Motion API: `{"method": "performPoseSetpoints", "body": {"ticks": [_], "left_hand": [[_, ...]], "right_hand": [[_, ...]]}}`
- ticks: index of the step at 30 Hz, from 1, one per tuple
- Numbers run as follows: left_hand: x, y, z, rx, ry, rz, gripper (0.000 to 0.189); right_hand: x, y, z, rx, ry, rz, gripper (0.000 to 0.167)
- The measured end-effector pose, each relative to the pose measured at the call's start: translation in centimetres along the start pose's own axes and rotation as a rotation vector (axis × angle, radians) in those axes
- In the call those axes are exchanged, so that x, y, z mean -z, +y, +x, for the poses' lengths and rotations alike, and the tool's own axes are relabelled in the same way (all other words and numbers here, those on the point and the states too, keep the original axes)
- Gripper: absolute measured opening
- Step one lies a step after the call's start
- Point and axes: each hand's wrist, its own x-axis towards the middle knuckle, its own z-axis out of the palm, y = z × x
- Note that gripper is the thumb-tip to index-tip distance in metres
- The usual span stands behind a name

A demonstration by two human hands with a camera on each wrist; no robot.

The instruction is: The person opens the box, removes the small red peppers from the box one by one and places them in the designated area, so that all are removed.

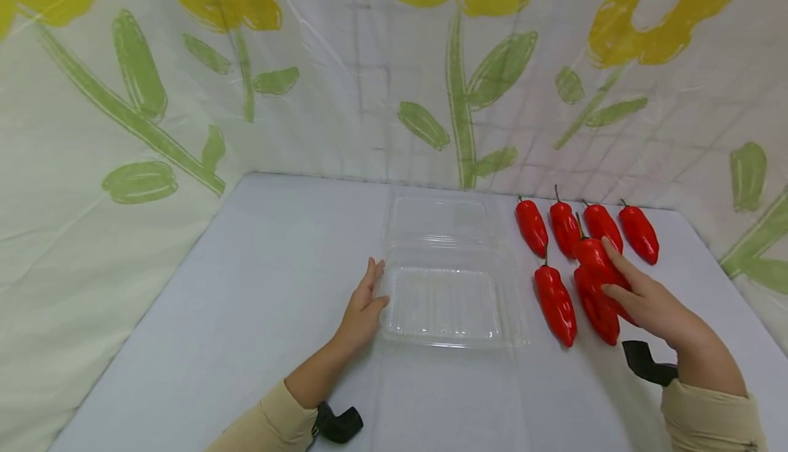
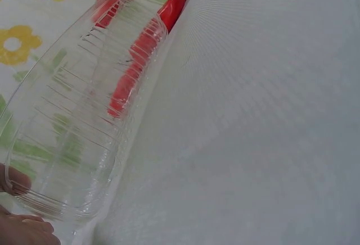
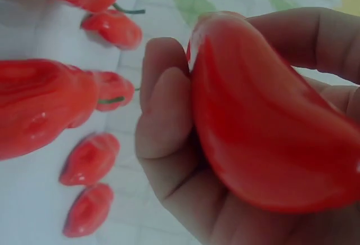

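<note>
My right hand [image 1: 652, 305] grips a red pepper [image 3: 264, 121] with a green stem, held above the right part of the table. Just below it lies another red pepper [image 1: 600, 312], partly covered by the held one. In the middle of the table stands a clear hinged plastic container [image 1: 443, 339], its lid [image 1: 440, 216] laid back and no pepper inside. My left hand [image 1: 360, 312] rests against the container's left edge, thumb and fingers extended at the rim. In the left wrist view, its fingers [image 2: 28, 231] show at the container's near corner.
Right of the container lies a red pepper [image 1: 556, 305] in the nearer row. Several more peppers [image 1: 639, 233] form a row at the table's back right. The white tabletop [image 1: 246, 288] ends at a curtain [image 1: 320, 117] printed with yellow flowers.
</note>
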Motion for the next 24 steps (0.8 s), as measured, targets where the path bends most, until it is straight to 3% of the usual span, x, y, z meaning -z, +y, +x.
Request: {"method": "performPoseSetpoints", "body": {"ticks": [8, 24], "left_hand": [[-0.2, 0.0, -0.1, 0.013, -0.016, -0.038, 0.070], [0.1, 0.1, -0.1, 0.013, -0.002, 0.006, 0.069]], "right_hand": [[0.2, 1.7, -0.4, -0.045, 0.054, 0.040, 0.077], [1.0, 3.7, 0.0, -0.112, 0.104, 0.073, 0.078]]}}
